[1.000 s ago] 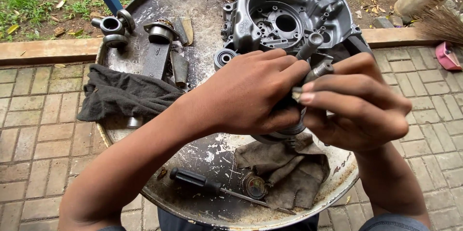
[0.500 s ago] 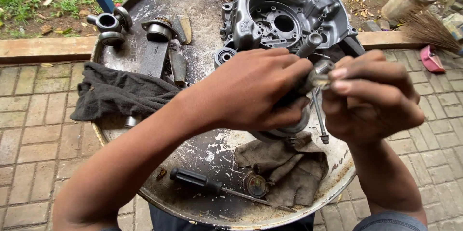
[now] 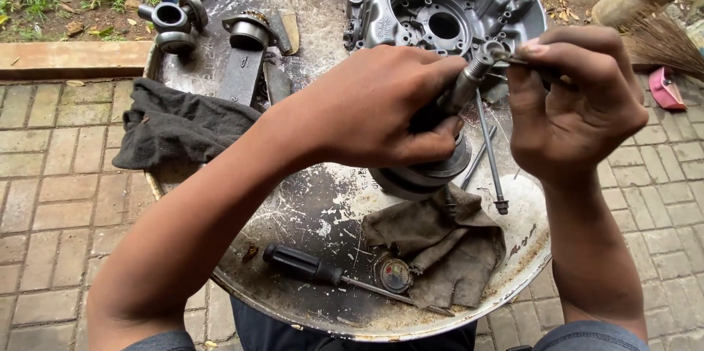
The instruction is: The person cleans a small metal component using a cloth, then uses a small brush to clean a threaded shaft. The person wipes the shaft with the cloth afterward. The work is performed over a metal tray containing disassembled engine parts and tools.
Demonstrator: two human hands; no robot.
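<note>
Left hand (image 3: 381, 112) kept gripping the shaft (image 3: 463, 87); right hand (image 3: 576, 98) had lifted (fingers pinching its tip).

Crankshaft assembly (image 3: 433, 167): round grey metal flywheel disc with a slim shaft (image 3: 463, 87) rising tilted from it, threaded at its tip. Held raised above the middle of the round metal tray (image 3: 242, 263). Small metal piece (image 3: 506, 56) set against the shaft tip.
</note>
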